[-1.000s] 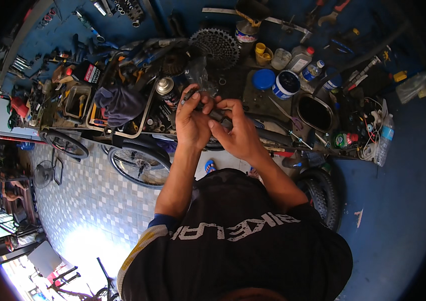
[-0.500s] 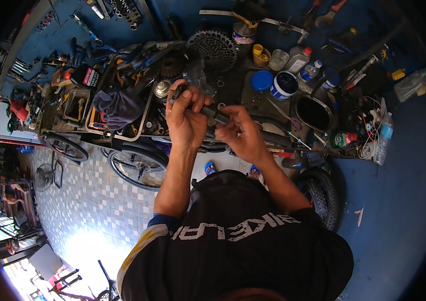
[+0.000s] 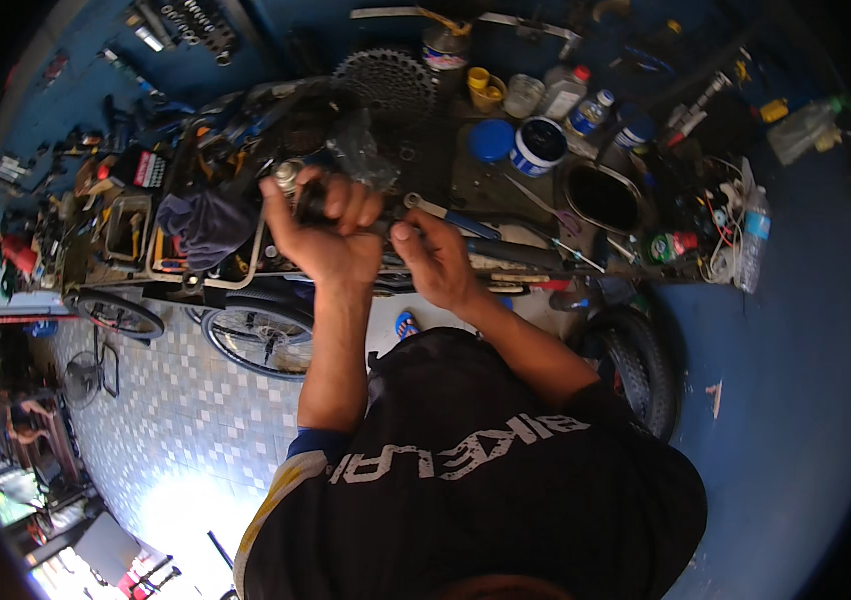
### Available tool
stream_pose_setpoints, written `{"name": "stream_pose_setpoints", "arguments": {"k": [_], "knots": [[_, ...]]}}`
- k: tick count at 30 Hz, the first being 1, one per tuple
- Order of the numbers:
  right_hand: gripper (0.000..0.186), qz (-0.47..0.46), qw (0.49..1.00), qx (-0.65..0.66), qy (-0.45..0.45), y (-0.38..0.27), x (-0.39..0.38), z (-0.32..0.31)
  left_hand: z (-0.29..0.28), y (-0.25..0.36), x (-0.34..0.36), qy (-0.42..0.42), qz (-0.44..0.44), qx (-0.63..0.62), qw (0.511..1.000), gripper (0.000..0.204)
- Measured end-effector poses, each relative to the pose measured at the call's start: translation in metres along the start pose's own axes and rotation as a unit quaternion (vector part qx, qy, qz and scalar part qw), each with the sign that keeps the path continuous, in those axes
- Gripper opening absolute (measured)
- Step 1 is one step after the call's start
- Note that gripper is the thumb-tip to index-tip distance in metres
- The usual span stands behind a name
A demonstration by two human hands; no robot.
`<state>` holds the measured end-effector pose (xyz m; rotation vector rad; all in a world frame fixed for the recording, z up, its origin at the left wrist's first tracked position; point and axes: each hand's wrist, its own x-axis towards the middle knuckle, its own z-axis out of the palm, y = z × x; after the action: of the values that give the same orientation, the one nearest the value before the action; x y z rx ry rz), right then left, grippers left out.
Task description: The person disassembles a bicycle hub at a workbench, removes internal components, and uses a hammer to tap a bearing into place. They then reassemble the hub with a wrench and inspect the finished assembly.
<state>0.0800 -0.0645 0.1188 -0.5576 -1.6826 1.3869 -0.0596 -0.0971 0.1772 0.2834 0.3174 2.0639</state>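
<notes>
Over the front of the bench, my left hand (image 3: 330, 235) is closed, fingers curled round a dark metal part (image 3: 313, 207), blurred by motion and largely hidden by the fingers. To its right, my right hand (image 3: 437, 262) is also closed, thumb and fingers pinched at the dark end of the same part, between the hands. Just beyond the right fingertips, a ring-ended wrench with a blue handle (image 3: 460, 222) lies on the bench. Left of my left hand, a dark cloth (image 3: 207, 222) lies in a tool tray (image 3: 263, 240); a spray can (image 3: 287, 176) stands behind that hand.
A large cassette sprocket (image 3: 385, 82) stands at the back, near a clear plastic bag (image 3: 360, 150). Rightward are a white-and-blue tub (image 3: 537, 148), bottles (image 3: 563, 97), scissors (image 3: 545, 205) and a dark oval basin (image 3: 602, 196). Wheels (image 3: 257, 335) and tyres (image 3: 635, 370) stand below the bench.
Both hands have shifted a little left in the picture, as has the whole bench. The left hand has turned, hiding more of the part. The blue-handled wrench shows more beyond the right hand.
</notes>
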Motion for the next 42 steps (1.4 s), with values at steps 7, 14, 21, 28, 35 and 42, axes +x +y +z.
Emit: {"name": "stream_pose_setpoints", "arguments": {"k": [7,14,21,28,35,42], "knots": [[0.052,0.218,0.92,0.327,0.0,-0.001,-0.01,0.022,-0.012,0.0,0.003,-0.084,0.001,-0.008,0.996,0.065],[0.056,0.411,0.783,0.465,-0.04,-0.006,-0.015,0.013,-0.037,-0.003,0.003,-0.162,-0.001,0.005,0.987,0.065],[0.03,0.079,0.997,0.023,-0.012,0.041,-0.033,-0.026,-0.053,0.006,0.009,0.025,-0.02,-0.042,0.999,0.048],[0.023,0.18,0.954,-0.234,-0.052,0.063,-0.078,-0.085,-0.099,0.052,-0.003,0.137,0.045,-0.068,0.987,0.047],[0.019,0.192,0.939,-0.268,-0.101,0.053,-0.062,-0.066,-0.126,0.086,-0.021,0.199,0.116,-0.054,0.972,0.047],[0.015,0.071,0.946,-0.267,-0.17,0.049,-0.029,-0.019,-0.142,0.132,-0.056,0.21,0.198,-0.02,0.957,0.045]]}}
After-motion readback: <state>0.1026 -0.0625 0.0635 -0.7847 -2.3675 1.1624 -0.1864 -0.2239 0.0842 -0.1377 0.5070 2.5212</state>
